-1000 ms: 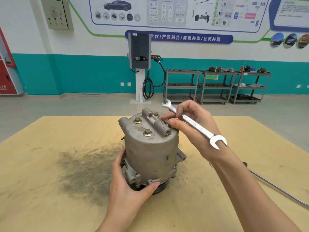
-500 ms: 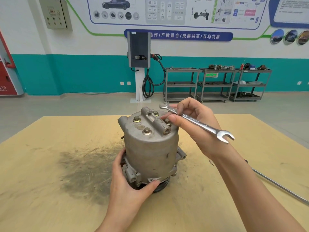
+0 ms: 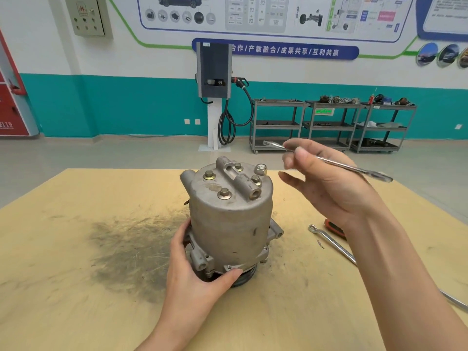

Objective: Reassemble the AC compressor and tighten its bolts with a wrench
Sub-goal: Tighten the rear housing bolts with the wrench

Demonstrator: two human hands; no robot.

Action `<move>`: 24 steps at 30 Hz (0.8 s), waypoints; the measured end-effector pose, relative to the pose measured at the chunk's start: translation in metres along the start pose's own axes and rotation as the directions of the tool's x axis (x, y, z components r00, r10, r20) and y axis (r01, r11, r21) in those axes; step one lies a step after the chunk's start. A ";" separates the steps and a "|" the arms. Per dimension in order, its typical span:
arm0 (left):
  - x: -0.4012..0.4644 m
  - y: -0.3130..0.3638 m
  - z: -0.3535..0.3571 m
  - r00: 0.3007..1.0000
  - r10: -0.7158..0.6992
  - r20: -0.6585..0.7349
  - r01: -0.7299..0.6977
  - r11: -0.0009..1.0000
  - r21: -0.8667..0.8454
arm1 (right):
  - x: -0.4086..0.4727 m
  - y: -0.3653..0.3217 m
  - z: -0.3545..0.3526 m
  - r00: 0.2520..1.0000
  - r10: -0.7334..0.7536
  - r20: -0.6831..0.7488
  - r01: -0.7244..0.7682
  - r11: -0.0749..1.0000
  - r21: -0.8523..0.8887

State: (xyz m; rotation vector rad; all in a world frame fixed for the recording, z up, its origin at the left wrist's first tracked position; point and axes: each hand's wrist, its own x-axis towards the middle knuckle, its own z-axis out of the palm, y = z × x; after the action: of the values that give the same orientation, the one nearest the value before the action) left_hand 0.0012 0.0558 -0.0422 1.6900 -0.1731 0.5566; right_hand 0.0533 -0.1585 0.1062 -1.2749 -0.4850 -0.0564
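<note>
- The compressor was stood on end on the wooden table, near the middle, and was gripped low at its base by the left hand, with the thumb curled under the front flange.
- It was judged heavy, rigid cast metal, probably greasy; the base flange was taken as the best hold.
- A second wrench was seen lying on the table to the right.
- Four bolts were seen seated in the top cover.
- The wrench was held in the raised right hand, clear of the bolts; it was blurred.

Teal-banded wall — grey shelving carts
</note>
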 end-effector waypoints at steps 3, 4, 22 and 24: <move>0.000 0.000 0.000 1.000 0.002 0.001 -0.002 1.000 0.005 | 0.000 -0.003 0.001 0.998 0.053 0.017 -0.056 0.979 0.194; 0.000 0.000 0.000 1.000 0.004 0.001 -0.004 1.000 0.006 | 0.000 -0.003 0.003 0.998 0.065 0.000 -0.063 0.970 0.235; -0.001 0.000 0.000 1.000 -0.008 -0.001 0.008 1.000 0.026 | 0.006 0.017 0.012 0.993 0.087 -0.079 -0.072 0.982 0.177; -0.001 0.001 -0.001 1.000 -0.010 -0.003 0.010 1.000 0.029 | 0.007 0.018 0.012 0.992 0.096 -0.079 -0.080 0.979 0.185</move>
State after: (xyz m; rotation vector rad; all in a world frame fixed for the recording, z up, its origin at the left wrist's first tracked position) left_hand 0.0002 0.0561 -0.0418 1.7175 -0.1555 0.5563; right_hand 0.0612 -0.1404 0.0947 -1.1088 -0.3496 0.0070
